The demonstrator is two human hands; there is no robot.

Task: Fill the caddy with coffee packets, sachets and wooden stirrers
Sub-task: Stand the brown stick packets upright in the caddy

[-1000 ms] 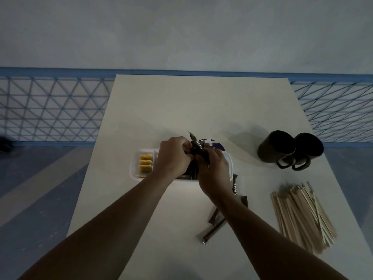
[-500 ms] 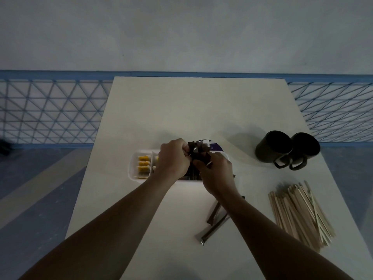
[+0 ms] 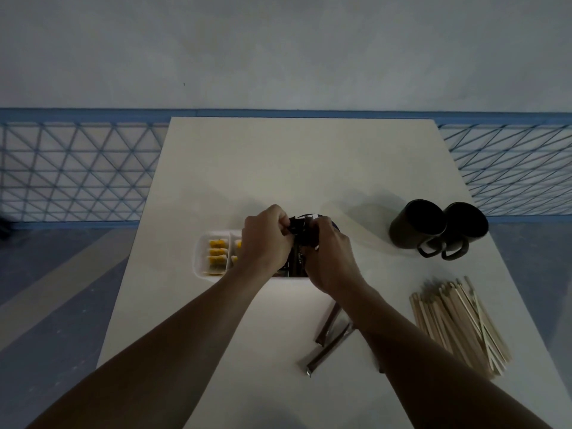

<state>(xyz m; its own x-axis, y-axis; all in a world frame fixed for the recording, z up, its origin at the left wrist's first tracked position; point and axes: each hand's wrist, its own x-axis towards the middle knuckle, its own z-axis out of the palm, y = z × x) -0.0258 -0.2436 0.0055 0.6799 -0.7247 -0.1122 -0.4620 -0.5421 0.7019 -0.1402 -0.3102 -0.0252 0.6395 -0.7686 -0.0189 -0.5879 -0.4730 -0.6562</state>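
Observation:
A white divided caddy (image 3: 199,258) sits mid-table, with yellow sachets (image 3: 217,251) standing in its left compartments. Over its middle, my left hand (image 3: 264,241) and my right hand (image 3: 331,258) both grip a bunch of dark brown coffee packets (image 3: 301,232) held upright, their lower ends down inside the caddy. My hands hide the caddy's right part. Two or three loose brown packets (image 3: 329,339) lie on the table under my right forearm. A pile of wooden stirrers (image 3: 458,320) lies at the right.
Two dark mugs (image 3: 436,230) stand at the right rear of the white table (image 3: 294,168), handles toward me. A blue lattice railing (image 3: 77,171) runs behind the table on both sides, with a grey wall beyond it.
Both hands have closed in around the packet bunch and lowered it a little into the caddy. The loose packets and the stirrers have not moved.

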